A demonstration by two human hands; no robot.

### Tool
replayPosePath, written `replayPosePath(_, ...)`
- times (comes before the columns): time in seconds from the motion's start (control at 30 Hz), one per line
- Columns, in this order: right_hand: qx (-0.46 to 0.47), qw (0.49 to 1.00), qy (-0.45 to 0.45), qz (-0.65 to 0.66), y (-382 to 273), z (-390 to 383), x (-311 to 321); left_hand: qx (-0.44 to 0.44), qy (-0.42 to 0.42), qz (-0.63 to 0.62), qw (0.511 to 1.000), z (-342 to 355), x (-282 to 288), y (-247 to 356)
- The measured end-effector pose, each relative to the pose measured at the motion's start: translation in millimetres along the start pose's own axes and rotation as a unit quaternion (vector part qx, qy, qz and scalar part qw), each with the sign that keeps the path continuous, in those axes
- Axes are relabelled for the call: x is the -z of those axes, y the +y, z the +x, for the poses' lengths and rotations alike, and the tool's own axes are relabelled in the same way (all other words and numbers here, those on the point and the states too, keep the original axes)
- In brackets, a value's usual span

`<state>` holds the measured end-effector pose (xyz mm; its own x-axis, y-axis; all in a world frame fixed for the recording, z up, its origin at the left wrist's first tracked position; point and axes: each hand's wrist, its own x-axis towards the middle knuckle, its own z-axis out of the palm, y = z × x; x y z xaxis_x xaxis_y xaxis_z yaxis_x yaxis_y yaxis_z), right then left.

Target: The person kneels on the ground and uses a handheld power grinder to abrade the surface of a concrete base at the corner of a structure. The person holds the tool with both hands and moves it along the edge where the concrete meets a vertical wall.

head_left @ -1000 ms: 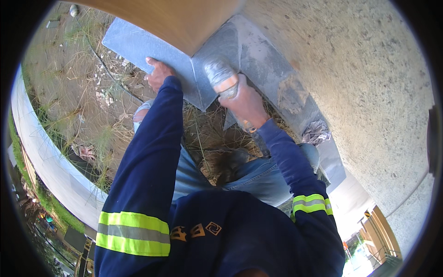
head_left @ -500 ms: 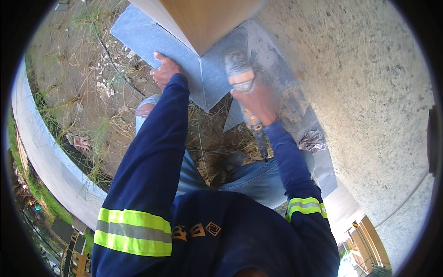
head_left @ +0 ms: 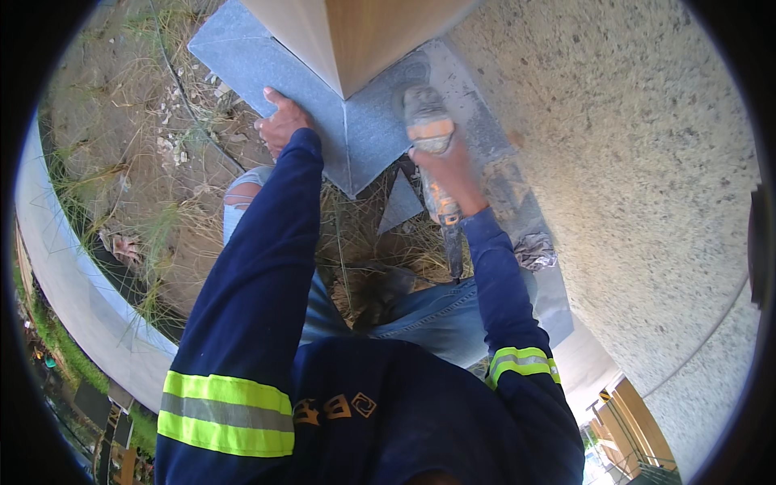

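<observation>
My left hand point(head_left: 280, 121) grips the outer edge of a blue-grey slab point(head_left: 364, 137), fingers curled at the edge. The slab meets the corner of a beige-brown upright block point(head_left: 339, 48). My right hand point(head_left: 449, 166) is wrapped round a dusty grey-and-orange power tool point(head_left: 430, 121), its blurred head over the slab's dusty right part, its black tail end pointing back toward my leg. A loose triangular grey piece point(head_left: 398, 206) lies on dry grass below the slab.
A rough speckled pale wall point(head_left: 630, 186) rises on the right, a crumpled rag point(head_left: 533, 250) at its foot. On the left are dirt with grass and rubble point(head_left: 178, 145), a thin cable point(head_left: 194, 113) and a curved pale edge point(head_left: 73, 267). My jeans-clad legs point(head_left: 428, 315) are beneath my arms.
My right hand and the tool have moved to the right along the slab. My left hand stays on the slab edge. The whole view has shifted slightly.
</observation>
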<state>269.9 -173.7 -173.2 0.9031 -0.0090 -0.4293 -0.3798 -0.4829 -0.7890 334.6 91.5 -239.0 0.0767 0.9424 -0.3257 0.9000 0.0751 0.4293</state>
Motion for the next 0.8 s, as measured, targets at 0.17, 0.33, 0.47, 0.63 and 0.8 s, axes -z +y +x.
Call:
replayPosePath(0.17, -0.022, 0.998, 0.052, -0.035, 2, 13, 21, -0.003, 0.01, -0.008, 1.0, 6, -6, -3)
replayPosePath(0.33, -0.016, 0.999, -0.02, -0.042, 0, 6, 5, -0.002, 0.004, -0.005, 1.0, 6, -6, -3)
replayPosePath(0.47, -0.006, 0.987, -0.062, -0.146, -26, -16, -27, -0.003, 0.001, -0.007, 1.0, 10, -6, -6)
replayPosePath(0.63, 0.008, 0.983, -0.088, -0.16, -22, -19, -35, 0.0, -0.012, -0.012, 1.0, 6, -1, -3)
replayPosePath(0.8, 0.018, 0.998, -0.029, -0.045, 0, 8, -15, -0.001, -0.011, -0.014, 1.0, 7, -4, -3)
